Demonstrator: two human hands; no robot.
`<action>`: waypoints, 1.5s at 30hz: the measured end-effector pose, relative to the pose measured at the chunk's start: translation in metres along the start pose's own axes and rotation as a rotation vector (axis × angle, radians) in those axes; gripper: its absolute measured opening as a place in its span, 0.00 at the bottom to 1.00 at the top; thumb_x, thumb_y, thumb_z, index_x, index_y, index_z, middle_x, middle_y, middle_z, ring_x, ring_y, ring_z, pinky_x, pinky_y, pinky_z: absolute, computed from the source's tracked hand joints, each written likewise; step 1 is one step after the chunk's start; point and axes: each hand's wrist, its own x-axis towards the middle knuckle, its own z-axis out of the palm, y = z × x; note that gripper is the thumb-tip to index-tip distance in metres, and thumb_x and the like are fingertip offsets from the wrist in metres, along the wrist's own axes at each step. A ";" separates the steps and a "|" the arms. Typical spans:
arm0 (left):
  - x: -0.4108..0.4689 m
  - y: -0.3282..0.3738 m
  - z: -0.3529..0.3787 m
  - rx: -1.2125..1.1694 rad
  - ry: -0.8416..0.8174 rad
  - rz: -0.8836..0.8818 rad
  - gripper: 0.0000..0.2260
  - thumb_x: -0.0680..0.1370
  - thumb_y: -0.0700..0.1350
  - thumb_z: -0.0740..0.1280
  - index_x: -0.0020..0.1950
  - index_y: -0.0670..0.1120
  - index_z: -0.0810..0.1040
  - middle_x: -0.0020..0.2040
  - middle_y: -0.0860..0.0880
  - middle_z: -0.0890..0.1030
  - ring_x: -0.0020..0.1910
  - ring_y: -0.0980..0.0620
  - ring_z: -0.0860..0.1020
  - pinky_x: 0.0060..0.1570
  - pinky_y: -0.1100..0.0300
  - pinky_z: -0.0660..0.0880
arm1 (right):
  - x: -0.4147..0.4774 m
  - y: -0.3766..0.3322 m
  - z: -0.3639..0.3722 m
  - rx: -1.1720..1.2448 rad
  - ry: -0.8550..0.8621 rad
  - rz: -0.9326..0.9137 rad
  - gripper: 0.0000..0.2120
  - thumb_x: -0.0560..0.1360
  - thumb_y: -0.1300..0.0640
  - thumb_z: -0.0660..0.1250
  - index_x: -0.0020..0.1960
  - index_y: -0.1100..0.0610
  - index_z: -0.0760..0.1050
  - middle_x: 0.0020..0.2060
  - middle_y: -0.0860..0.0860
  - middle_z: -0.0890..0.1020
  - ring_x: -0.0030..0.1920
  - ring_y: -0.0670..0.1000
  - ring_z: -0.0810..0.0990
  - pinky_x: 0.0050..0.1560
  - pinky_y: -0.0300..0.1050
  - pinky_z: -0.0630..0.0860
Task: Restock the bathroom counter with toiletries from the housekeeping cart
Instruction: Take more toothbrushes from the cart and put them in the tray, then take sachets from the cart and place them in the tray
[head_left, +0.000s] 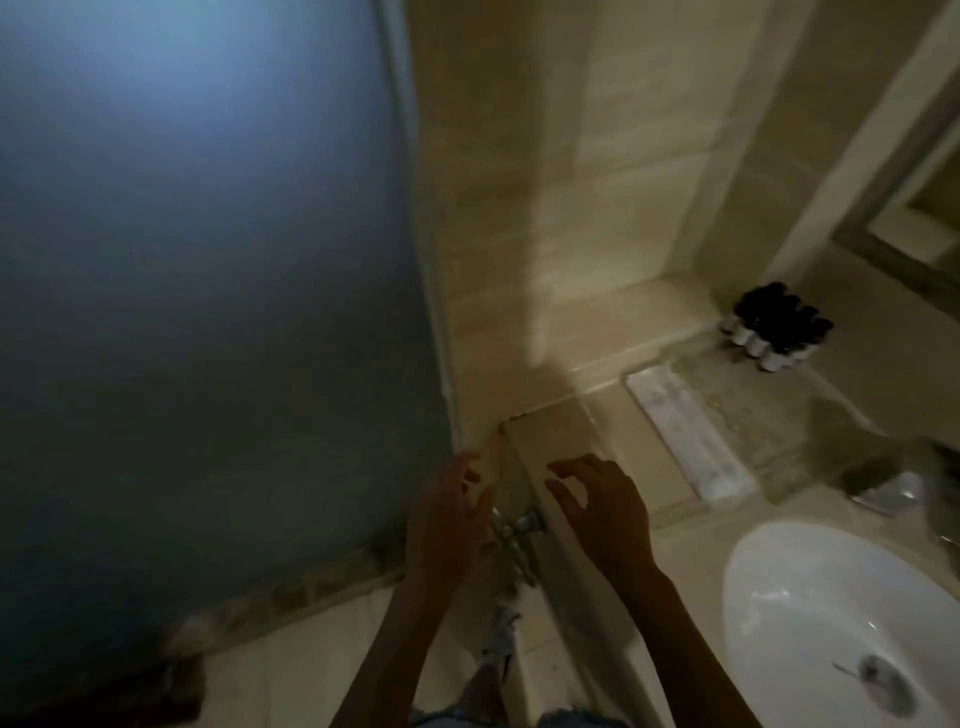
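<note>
Several small toiletry bottles (777, 327) with black caps stand bunched together at the back right corner of the beige counter (587, 447). A long white flat packet (688, 431) lies on a clear tray (831, 415) on the counter, left of the bottles. My left hand (447, 514) and my right hand (602, 509) hover side by side with loosely curled fingers above the counter's left end. Neither hand holds anything, and both are well short of the bottles.
A white oval sink (810, 623) fills the lower right, with a chrome tap (883, 493) behind it. A frosted glass panel (208, 286) takes up the left. Chrome pipe fittings (519, 530) show below the counter between my hands. A mirror frame (898, 234) is at the upper right.
</note>
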 end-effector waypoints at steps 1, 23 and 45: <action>-0.014 -0.006 -0.014 0.036 0.027 -0.022 0.12 0.76 0.47 0.69 0.59 0.48 0.78 0.47 0.48 0.81 0.44 0.50 0.79 0.41 0.60 0.71 | -0.003 -0.012 0.004 0.008 -0.010 -0.052 0.08 0.74 0.50 0.67 0.49 0.50 0.82 0.43 0.48 0.82 0.43 0.52 0.80 0.42 0.45 0.76; -0.287 -0.079 -0.133 0.256 0.448 -0.594 0.10 0.77 0.52 0.66 0.56 0.52 0.79 0.51 0.55 0.78 0.49 0.60 0.74 0.45 0.68 0.64 | -0.150 -0.192 0.070 0.170 -0.561 -0.670 0.07 0.76 0.56 0.69 0.50 0.56 0.82 0.43 0.52 0.84 0.41 0.52 0.81 0.44 0.50 0.78; -0.594 -0.209 -0.349 0.289 0.857 -1.157 0.10 0.78 0.49 0.64 0.58 0.55 0.78 0.56 0.56 0.80 0.55 0.54 0.76 0.50 0.62 0.71 | -0.429 -0.539 0.207 0.243 -0.990 -1.319 0.08 0.76 0.53 0.67 0.54 0.51 0.80 0.48 0.44 0.83 0.49 0.47 0.80 0.50 0.34 0.71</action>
